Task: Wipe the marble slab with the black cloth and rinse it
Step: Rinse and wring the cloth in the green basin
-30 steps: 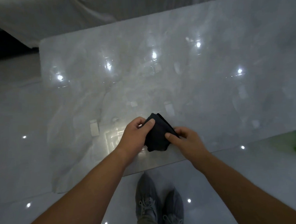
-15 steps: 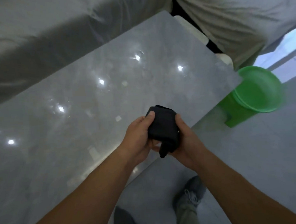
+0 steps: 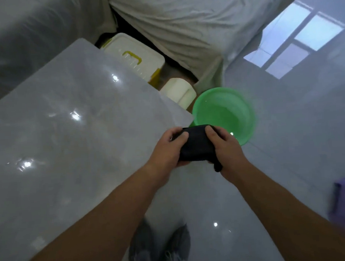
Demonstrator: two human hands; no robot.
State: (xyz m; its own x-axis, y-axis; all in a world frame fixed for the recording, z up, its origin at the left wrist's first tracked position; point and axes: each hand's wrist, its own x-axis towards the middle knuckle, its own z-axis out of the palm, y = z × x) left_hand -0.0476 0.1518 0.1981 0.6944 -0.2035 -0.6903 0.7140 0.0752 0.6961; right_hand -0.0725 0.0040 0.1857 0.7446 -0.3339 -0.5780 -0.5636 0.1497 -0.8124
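Both hands [image 3: 197, 149] around black cloth [image 3: 195, 144]

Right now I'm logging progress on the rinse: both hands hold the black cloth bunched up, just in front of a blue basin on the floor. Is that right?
Not quite: the basin is green, not blue, as the head view shows. The rest stands: the left hand and right hand both hold the bunched black cloth just in front of that basin on the floor.
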